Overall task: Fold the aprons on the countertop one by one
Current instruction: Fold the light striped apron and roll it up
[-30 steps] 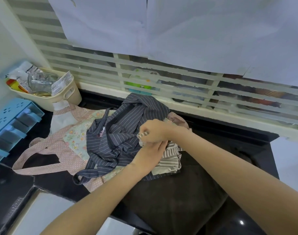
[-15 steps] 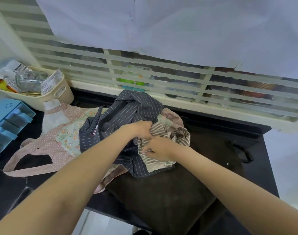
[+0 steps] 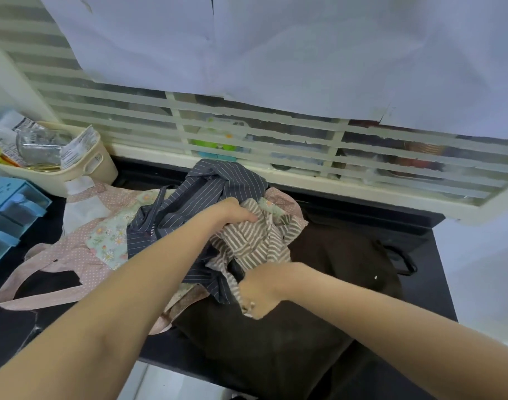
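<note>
A pile of aprons lies on the black countertop (image 3: 420,284). A brown-and-white striped apron (image 3: 252,241) sits bunched on top. My left hand (image 3: 232,213) grips its upper part, and my right hand (image 3: 261,287) grips its lower edge, nearer to me. Beneath it lie a dark grey pinstriped apron (image 3: 195,197), a pink dotted and floral apron (image 3: 96,241) spread to the left, and a dark brown apron (image 3: 275,342) that hangs over the counter's front edge.
A cream basket (image 3: 88,168) with packets and a glass jar stands at the back left. A blue plastic organiser (image 3: 7,209) is at the left edge. A slatted white window frame (image 3: 304,174) runs behind the counter, with white paper above it.
My hands were together on the striped apron; now the right hand has pulled its lower edge toward me while the left holds the upper part, drawing the cloth apart.
</note>
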Available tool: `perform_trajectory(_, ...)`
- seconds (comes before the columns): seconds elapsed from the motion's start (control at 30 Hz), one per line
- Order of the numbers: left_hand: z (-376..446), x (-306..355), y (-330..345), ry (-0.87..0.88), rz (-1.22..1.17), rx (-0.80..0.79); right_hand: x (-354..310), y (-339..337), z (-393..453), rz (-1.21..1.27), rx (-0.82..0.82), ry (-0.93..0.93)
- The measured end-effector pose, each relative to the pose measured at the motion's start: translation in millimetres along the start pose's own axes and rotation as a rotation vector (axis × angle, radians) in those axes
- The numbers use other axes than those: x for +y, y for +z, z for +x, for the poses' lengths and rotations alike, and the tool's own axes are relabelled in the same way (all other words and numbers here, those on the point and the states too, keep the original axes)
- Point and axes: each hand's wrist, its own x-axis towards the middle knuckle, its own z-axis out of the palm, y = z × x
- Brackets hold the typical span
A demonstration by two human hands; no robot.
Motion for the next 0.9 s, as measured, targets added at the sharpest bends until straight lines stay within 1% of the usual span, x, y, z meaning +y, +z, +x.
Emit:
perform_trajectory(0.03,-1.6,-3.2,-9.1,0.0,-0.02,0.0,7.2,-7.2,-9.7,0.072,-0.051,0.041)
perform_trajectory(0.07,-4.3,-6.4,-18.2,0.011,-0.026,-0.017,18.2,-16.4,-23.3,0.208,-0.038,0.085)
perform_trajectory(0.1,-7.7,-9.6,-25.6,0.028,-0.032,-0.051,31.6,-27.1,-40.9,0.363,0.039,0.127)
perform_trajectory(0.13,-12.2,-12.6,-31.1,0.054,-0.043,-0.083,46.7,-37.1,-58.6,0.488,0.165,0.184)
perform_trajectory(0.2,-23.6,-18.7,-36.7,0.105,-0.096,-0.121,73.6,-51.9,-86.4,0.615,0.461,0.341)
perform_trajectory(0.27,-32.0,-21.9,-37.7,0.184,-0.175,-0.13,91.6,-54.9,-94.4,0.735,0.756,0.471)
perform_trajectory(0.33,-37.8,-19.3,-37.9,0.271,-0.196,-0.161,105.2,-55.8,-89.8,0.909,1.039,0.581)
perform_trajectory(0.37,-42.1,-18.2,-38.9,0.296,-0.177,-0.191,110.1,-59.1,-87.9,0.986,1.143,0.617)
perform_trajectory(0.4,-44.8,-16.5,-38.2,0.316,-0.157,-0.223,115.6,-60.8,-88.2,1.038,1.201,0.658)
perform_trajectory(0.47,-49.2,-16.2,-40.3,0.346,-0.187,-0.243,120.5,-66.4,-93.9,1.182,1.254,0.712)
perform_trajectory(0.5,-51.2,-15.1,-43.3,0.356,-0.234,-0.235,119.9,-69.6,-99.1,1.316,1.268,0.695)
perform_trajectory(0.57,-55.3,-13.5,-50.2,0.37,-0.292,-0.217,115.0,-75.1,-107.9,1.616,1.215,0.596)
perform_trajectory(0.63,-60.8,-12.5,-56.8,0.377,-0.287,-0.224,106.5,-80.7,-113.0,1.794,1.108,0.504)
perform_trajectory(0.7,-65.3,-12.4,-62.4,0.384,-0.295,-0.261,101.0,-88.2,-114.1,1.851,1.025,0.466)
perform_trajectory(0.8,-74.3,-10.6,-71.5,0.406,-0.294,-0.312,92.0,-106.0,-122.3,1.841,0.957,0.423)
perform_trajectory(0.9,-84.9,-1.7,-78.6,0.468,-0.224,-0.292,87.2,-122.7,-133.9,1.783,0.924,0.386)
